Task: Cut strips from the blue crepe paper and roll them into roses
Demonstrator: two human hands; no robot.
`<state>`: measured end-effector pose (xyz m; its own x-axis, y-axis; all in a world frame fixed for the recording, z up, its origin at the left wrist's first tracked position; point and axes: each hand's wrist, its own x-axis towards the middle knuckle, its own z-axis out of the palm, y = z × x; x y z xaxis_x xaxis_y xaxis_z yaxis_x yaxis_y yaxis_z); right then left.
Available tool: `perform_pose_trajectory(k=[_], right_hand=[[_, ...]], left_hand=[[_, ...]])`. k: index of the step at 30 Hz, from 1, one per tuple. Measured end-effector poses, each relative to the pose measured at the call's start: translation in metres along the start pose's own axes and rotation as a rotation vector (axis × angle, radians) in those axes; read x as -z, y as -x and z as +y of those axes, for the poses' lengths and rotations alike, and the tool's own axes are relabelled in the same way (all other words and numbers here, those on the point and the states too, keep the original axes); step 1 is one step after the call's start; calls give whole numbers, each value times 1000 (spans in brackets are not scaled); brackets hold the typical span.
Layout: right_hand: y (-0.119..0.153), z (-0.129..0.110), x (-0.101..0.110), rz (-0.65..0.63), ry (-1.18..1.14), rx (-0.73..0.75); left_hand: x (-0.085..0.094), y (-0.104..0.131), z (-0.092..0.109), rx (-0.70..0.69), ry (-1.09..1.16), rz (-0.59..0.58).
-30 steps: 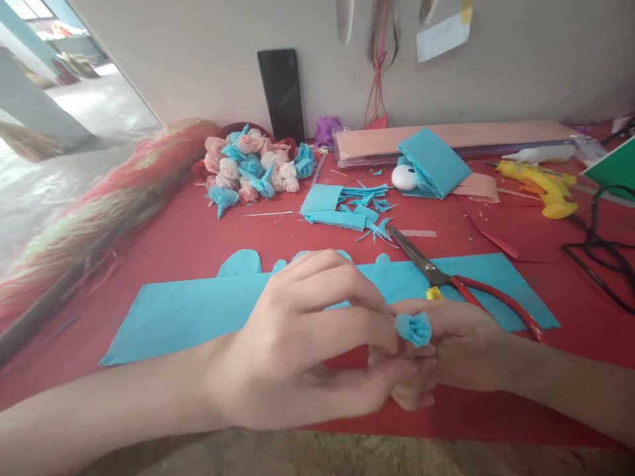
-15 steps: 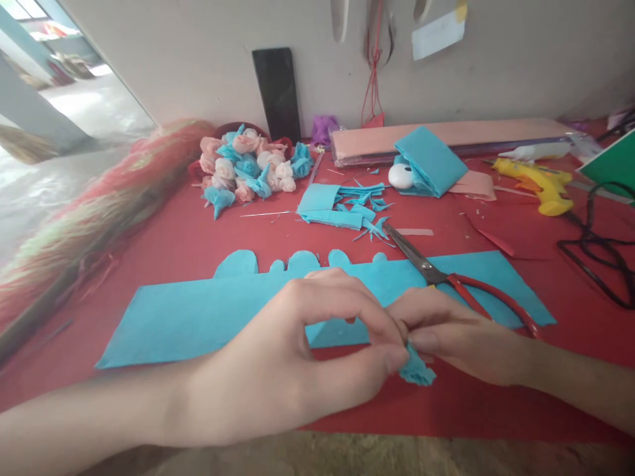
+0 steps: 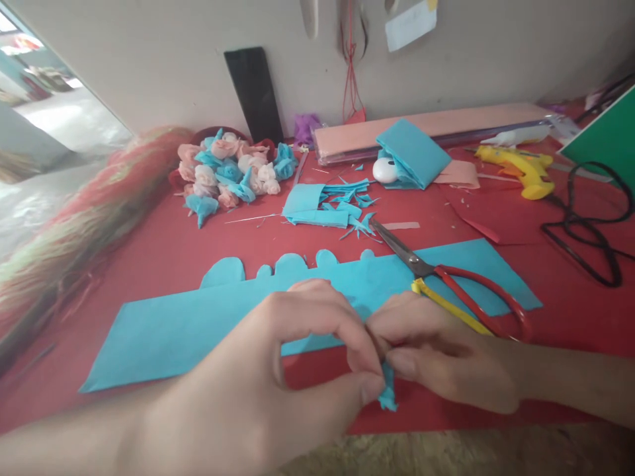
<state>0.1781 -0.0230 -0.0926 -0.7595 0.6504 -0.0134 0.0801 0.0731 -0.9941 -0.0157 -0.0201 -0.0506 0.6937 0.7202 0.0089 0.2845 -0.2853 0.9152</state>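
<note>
Between my two hands, near the table's front edge, is a small gathered piece of blue crepe paper (image 3: 388, 391). My left hand (image 3: 297, 370) pinches it with thumb and index finger. From the other side, my right hand (image 3: 446, 350) closes its thumb and fingers on the same piece, and most of it is hidden by the fingers. Behind my hands lies a long blue crepe paper strip (image 3: 163, 330), with several rounded blue petals (image 3: 225, 271) along its far edge. Scissors (image 3: 421, 264) with red and yellow handles rest across the strip's right part.
Blue, pink and white paper flowers (image 3: 233, 168) are heaped at the back left. Blue paper scraps (image 3: 317, 201) lie mid-table. A folded blue paper pack (image 3: 414, 155), a yellow glue gun (image 3: 520, 168) and its black cord (image 3: 585, 231) are at right. A fringed bundle (image 3: 109, 198) runs along the left.
The piece of blue crepe paper, held in both hands, has turned and now shows a narrower end pointing down. The view has shifted, and a yellow scissor handle shows more.
</note>
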Motion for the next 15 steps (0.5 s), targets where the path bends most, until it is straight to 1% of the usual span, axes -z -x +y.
perform_pose_trajectory(k=[6,8,11,15], right_hand=[[-1,5,0,9,62,78],[-1,5,0,11,77,94],[0,3,1,25,86,95],[-1,0,2,46,112,60]], left_hand=[[1,-1,-4,49,-17,-79],[3,0,-4,60,-17,-87],[3,0,-5,59,-32,-81],[3,-1,-7,50,-17,-90]])
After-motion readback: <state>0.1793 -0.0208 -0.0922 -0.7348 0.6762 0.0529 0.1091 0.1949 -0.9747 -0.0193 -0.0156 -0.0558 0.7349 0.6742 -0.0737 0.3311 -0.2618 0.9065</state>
